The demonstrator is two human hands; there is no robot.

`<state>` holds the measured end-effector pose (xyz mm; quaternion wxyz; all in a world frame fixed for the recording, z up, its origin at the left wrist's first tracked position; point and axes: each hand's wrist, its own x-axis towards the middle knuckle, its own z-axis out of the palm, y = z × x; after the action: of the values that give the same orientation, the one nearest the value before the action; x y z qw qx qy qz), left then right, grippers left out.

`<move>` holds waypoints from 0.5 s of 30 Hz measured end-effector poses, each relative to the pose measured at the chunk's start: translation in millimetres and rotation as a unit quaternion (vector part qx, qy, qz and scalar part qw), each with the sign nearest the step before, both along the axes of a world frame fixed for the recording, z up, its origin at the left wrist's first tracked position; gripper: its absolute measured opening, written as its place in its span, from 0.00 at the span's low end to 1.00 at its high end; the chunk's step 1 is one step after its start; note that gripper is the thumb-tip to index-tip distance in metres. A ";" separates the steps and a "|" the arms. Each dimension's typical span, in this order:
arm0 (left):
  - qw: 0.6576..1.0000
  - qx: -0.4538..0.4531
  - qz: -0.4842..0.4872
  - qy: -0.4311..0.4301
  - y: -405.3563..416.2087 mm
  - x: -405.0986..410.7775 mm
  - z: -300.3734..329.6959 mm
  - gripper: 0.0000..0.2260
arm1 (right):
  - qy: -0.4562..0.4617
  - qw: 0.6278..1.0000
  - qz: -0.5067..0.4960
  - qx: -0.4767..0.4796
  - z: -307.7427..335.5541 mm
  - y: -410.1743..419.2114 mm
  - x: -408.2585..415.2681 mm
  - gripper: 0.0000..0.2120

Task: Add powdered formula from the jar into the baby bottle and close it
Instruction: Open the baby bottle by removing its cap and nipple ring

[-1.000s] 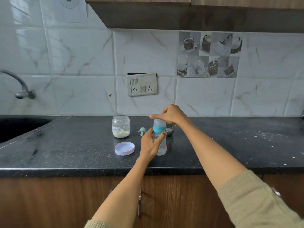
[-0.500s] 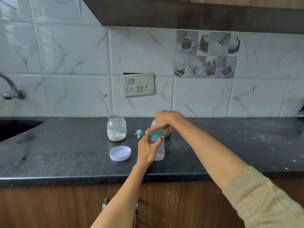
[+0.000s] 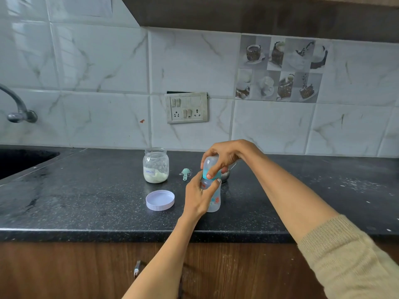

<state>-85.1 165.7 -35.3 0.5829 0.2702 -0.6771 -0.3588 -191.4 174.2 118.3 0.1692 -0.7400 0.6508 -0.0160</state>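
Left hand gripped the baby bottle on the desk, right hand curled round its cap. Looked like closing; next probably twisting it snug.

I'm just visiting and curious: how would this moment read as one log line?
stage: closing | left hand: holds clear plastic baby bottle | right hand: grips its cap | open glass formula jar, white lid: on counter
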 end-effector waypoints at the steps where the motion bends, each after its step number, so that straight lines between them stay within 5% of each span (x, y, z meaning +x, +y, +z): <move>1: 1.000 0.002 -0.002 0.002 1.1 0.3 0.8 0.09 | -0.006 1.000 0.004 0.013 2.8 0.0 0.7 0.18; 10: 1.000 -0.002 0.002 -0.004 -2.7 1.1 -2.1 0.07 | -0.025 0.996 -0.032 0.082 12.2 -7.2 8.7 0.21; 13: 1.000 -0.009 0.009 -0.008 -2.4 1.0 -2.0 0.07 | 0.039 0.992 -0.105 0.055 11.2 -9.7 8.6 0.39; 15: 1.000 -0.008 0.009 -0.009 -2.3 0.6 -2.0 0.07 | 0.068 0.990 -0.106 0.058 12.3 -10.0 7.7 0.39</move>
<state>-84.5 163.4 -37.3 0.5825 0.2747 -0.6824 -0.3459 -183.6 164.2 130.6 0.1641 -0.6554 0.7353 0.0545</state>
